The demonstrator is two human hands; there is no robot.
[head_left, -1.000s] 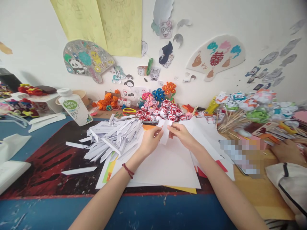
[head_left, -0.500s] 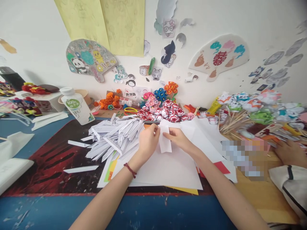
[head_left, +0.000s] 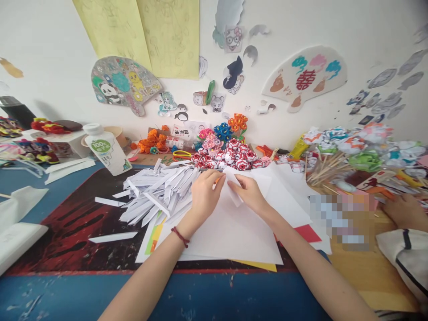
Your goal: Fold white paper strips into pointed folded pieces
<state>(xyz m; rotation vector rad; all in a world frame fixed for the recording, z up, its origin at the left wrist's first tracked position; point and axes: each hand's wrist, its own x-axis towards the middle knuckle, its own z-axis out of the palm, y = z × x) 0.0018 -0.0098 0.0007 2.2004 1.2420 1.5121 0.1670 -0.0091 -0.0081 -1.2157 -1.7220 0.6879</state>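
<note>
A narrow folded strip of white paper (head_left: pixel 235 196) is held up, tilted, above the stack of white sheets (head_left: pixel 230 240). My right hand (head_left: pixel 249 191) grips its right side between thumb and fingers. At the strip's upper left corner, the fingertips of my left hand (head_left: pixel 205 194) are pinched together against the paper; the exact contact is partly hidden. Left of my left hand lies a heap of folded white paper strips (head_left: pixel 160 191). One loose folded strip (head_left: pixel 113 237) lies apart on the dark mat (head_left: pixel 76 223).
A white bottle (head_left: pixel 109 149) stands at the back left. Red-and-white paper flowers (head_left: pixel 236 154) and other craft flowers line the back. On the right are flowers on sticks (head_left: pixel 329 167), a red sheet (head_left: pixel 307 233) and another person's hand (head_left: pixel 406 211).
The strip has turned from nearly upright to a slant, its lower end swinging right. My right hand has closed further around it; my left hand has shifted slightly.
</note>
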